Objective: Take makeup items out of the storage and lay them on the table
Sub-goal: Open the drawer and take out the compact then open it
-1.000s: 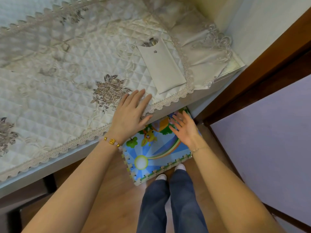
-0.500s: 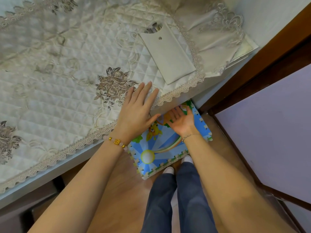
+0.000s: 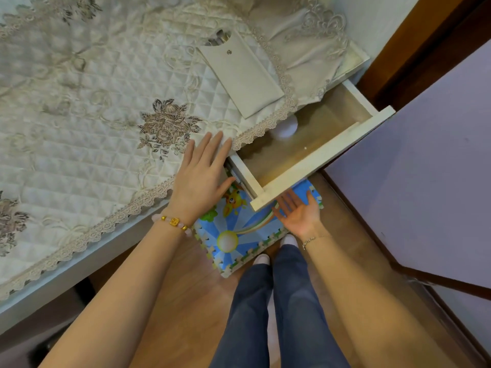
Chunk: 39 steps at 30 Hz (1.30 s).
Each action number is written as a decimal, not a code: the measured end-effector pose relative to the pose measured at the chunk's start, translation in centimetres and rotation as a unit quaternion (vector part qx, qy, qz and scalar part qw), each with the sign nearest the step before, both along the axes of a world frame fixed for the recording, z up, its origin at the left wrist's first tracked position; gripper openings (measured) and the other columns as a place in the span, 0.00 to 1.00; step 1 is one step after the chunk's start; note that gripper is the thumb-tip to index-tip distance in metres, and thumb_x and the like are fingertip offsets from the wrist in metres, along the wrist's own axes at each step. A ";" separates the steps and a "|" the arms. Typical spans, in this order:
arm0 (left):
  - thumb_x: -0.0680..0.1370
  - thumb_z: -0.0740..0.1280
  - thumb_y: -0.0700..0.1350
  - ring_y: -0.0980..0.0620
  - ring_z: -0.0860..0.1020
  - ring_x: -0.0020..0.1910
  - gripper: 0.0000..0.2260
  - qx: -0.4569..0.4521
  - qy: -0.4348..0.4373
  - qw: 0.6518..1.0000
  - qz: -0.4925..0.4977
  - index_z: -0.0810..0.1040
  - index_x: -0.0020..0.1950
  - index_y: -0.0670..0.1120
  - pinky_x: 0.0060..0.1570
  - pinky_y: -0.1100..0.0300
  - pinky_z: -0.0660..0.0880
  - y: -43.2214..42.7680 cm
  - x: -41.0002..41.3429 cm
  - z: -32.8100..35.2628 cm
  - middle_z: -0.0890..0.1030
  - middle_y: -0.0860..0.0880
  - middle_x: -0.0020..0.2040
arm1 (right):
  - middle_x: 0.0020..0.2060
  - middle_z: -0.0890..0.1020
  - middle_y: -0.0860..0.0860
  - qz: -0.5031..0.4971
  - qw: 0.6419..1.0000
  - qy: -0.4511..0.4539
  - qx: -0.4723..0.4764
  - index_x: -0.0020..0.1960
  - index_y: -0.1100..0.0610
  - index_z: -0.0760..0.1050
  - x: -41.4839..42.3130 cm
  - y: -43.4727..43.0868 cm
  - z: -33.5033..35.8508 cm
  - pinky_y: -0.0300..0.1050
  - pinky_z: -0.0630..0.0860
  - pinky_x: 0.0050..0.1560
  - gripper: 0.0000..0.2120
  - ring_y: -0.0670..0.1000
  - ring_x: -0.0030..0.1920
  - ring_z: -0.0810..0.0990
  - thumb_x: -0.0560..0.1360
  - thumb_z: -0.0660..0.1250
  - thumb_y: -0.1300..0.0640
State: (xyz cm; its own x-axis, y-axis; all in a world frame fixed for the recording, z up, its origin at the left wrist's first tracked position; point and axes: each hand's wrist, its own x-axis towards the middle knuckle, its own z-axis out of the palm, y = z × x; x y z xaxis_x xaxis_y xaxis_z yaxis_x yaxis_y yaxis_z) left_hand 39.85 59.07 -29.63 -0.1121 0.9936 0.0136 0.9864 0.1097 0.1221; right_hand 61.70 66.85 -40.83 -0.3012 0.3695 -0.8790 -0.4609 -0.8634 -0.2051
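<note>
Left hand (image 3: 202, 176) flat, fingers straight, on the cloth (image 3: 93, 115) at its edge. Right hand (image 3: 297, 211) palm up, fingers spread, beneath the front of the pulled-out drawer (image 3: 318, 160), gripping nothing. White round item (image 3: 285, 128) inside; pouch (image 3: 241, 75) on cloth.

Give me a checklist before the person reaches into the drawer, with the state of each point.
1. The drawer open far enough: ok.
2. Item in sight inside: ok, a white round thing, under the tablecloth edge.
3. The right hand free: ok, open below the drawer front, empty.
4. The left hand free: ok, flat on the tablecloth.
5. More items at the back: cannot tell, the tablecloth hides it.
</note>
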 end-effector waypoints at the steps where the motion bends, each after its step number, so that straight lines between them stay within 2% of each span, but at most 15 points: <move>1: 0.75 0.68 0.52 0.40 0.56 0.74 0.34 -0.002 -0.001 1.000 0.004 0.57 0.75 0.42 0.72 0.42 0.50 0.0 0.1 0.0 0.60 0.40 0.74 | 0.68 0.70 0.55 -0.005 1.000 -0.004 -0.003 0.68 0.58 0.68 0.8 -0.5 0.0 0.57 0.68 0.63 0.28 0.55 0.65 0.71 0.78 0.52 0.39; 6: 0.75 0.67 0.52 0.40 0.54 0.74 0.34 -0.008 0.002 1.000 0.014 0.56 0.75 0.42 0.72 0.42 0.49 0.0 0.7 0.1 0.58 0.40 0.75 | 0.66 0.72 0.55 -0.012 1.000 -0.020 -0.015 0.64 0.58 0.70 4.0 -2.0 0.1 0.57 0.69 0.61 0.27 0.55 0.61 0.72 0.78 0.52 0.38; 12: 0.75 0.66 0.52 0.41 0.53 0.75 0.35 -0.023 0.004 0.999 0.028 0.53 0.76 0.43 0.72 0.43 0.50 -0.1 1.2 0.2 0.56 0.41 0.76 | 0.59 0.76 0.56 -0.008 0.999 -0.026 -0.016 0.61 0.58 0.72 6.9 -3.5 0.1 0.58 0.66 0.67 0.27 0.56 0.66 0.71 0.77 0.53 0.38; 16: 0.76 0.65 0.53 0.41 0.52 0.75 0.35 -0.030 0.006 0.999 0.032 0.52 0.76 0.43 0.72 0.43 0.50 -0.1 1.4 0.4 0.55 0.41 0.76 | 0.61 0.75 0.56 -0.002 0.999 -0.032 -0.023 0.58 0.58 0.74 8.3 -4.0 0.0 0.59 0.67 0.66 0.27 0.56 0.66 0.72 0.76 0.54 0.37; 23: 0.77 0.63 0.53 0.42 0.52 0.75 0.33 -0.033 0.006 0.998 0.050 0.53 0.76 0.42 0.72 0.43 0.51 0.1 1.8 0.8 0.55 0.42 0.76 | 0.66 0.72 0.57 0.025 0.999 -0.030 -0.003 0.69 0.58 0.67 9.1 -4.2 0.7 0.57 0.65 0.68 0.31 0.56 0.67 0.70 0.76 0.54 0.37; 26: 0.78 0.62 0.53 0.42 0.52 0.75 0.32 -0.035 0.004 0.998 0.052 0.53 0.76 0.42 0.72 0.44 0.50 0.1 2.0 1.0 0.55 0.42 0.76 | 0.66 0.73 0.55 0.074 0.991 -0.094 0.064 0.70 0.58 0.66 9.6 -4.4 2.1 0.51 0.68 0.64 0.27 0.55 0.65 0.72 0.79 0.54 0.41; 30: 0.78 0.61 0.52 0.42 0.53 0.75 0.31 -0.039 -0.001 0.998 0.054 0.54 0.75 0.42 0.72 0.45 0.51 -0.2 2.2 1.5 0.57 0.42 0.76 | 0.55 0.76 0.49 0.108 0.923 -0.272 0.251 0.67 0.57 0.69 10.9 -4.1 5.9 0.42 0.69 0.59 0.17 0.51 0.63 0.72 0.80 0.57 0.53; 32: 0.78 0.62 0.51 0.42 0.56 0.74 0.30 -0.026 -0.007 0.998 0.057 0.56 0.75 0.42 0.72 0.46 0.54 -0.4 2.5 1.8 0.60 0.42 0.75 | 0.57 0.74 0.46 0.152 0.862 -0.340 0.345 0.68 0.56 0.67 12.0 -3.3 7.7 0.39 0.67 0.57 0.18 0.47 0.62 0.70 0.80 0.57 0.53; 35: 0.77 0.64 0.49 0.41 0.64 0.70 0.27 0.019 -0.007 0.999 0.049 0.62 0.72 0.40 0.68 0.44 0.60 -0.4 3.6 2.5 0.67 0.41 0.71 | 0.65 0.72 0.50 0.201 0.760 -0.428 0.446 0.70 0.54 0.65 12.9 -1.4 9.9 0.42 0.67 0.61 0.20 0.44 0.61 0.68 0.79 0.58 0.52; 39: 0.76 0.65 0.48 0.41 0.71 0.65 0.24 0.058 -0.032 0.997 0.028 0.67 0.69 0.40 0.64 0.44 0.67 0.1 5.7 3.0 0.73 0.41 0.65 | 0.66 0.71 0.51 0.280 0.631 -0.468 0.551 0.70 0.55 0.65 11.9 1.5 12.9 0.39 0.65 0.60 0.21 0.43 0.61 0.68 0.79 0.59 0.50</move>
